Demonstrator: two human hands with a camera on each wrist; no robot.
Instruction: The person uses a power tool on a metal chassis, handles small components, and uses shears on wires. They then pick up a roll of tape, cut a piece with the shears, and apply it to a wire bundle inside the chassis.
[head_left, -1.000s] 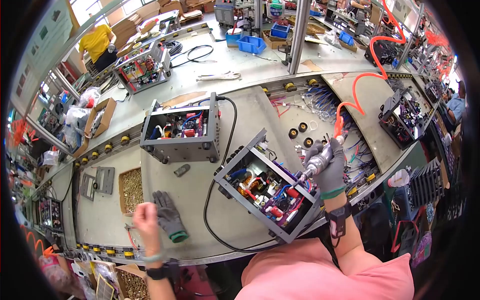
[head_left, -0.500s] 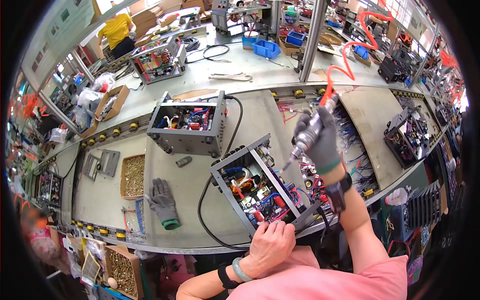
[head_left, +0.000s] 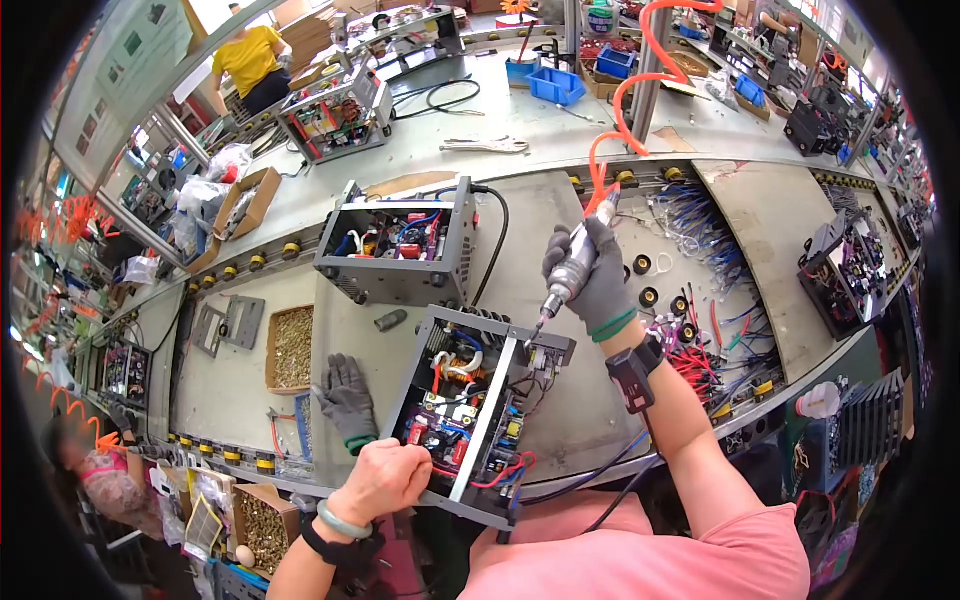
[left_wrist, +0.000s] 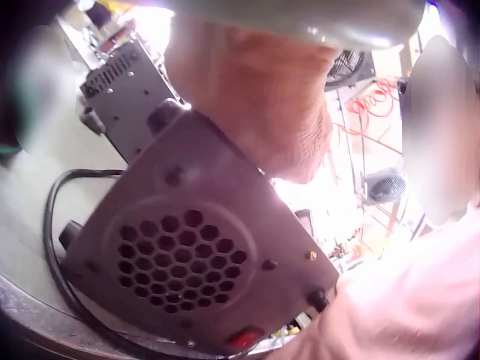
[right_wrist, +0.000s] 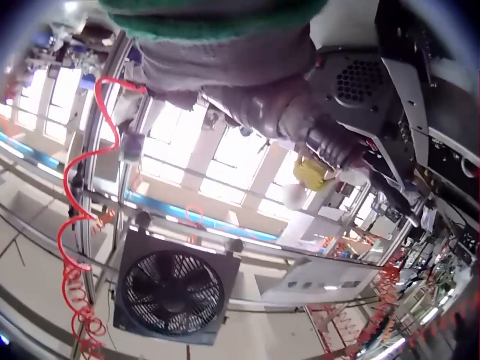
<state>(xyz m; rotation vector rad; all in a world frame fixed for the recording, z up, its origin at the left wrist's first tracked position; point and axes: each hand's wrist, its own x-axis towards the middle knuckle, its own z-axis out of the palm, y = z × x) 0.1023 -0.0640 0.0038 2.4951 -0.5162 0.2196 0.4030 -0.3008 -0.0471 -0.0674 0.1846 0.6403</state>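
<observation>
My gloved right hand (head_left: 597,275) grips an air screwdriver (head_left: 568,278) tied to an orange coiled hose. Its bit points down at the far end of the pale crossbar (head_left: 492,415) on an open grey machine casing (head_left: 438,320). Inside the casing sit circuit boards, a copper coil and red and blue wires. My bare left hand (head_left: 385,482) has its fingers curled over the casing's near left edge. In the left wrist view that hand (left_wrist: 251,97) lies at the top edge of the casing's honeycomb-vented panel (left_wrist: 184,259).
A second open machine (head_left: 395,270) stands just behind. Left of the work lie a grey glove (head_left: 348,400), a box of small screws (head_left: 291,350) and flat grey brackets (head_left: 240,322). Wire bundles (head_left: 690,225) and black rings (head_left: 648,298) lie to the right. A black cable (head_left: 500,235) runs behind.
The front machine has turned and shifted, its crossbar now nearly lengthwise. My left hand moved from its near side to the left edge. The right hand brought the screwdriver left to the crossbar's far end.
</observation>
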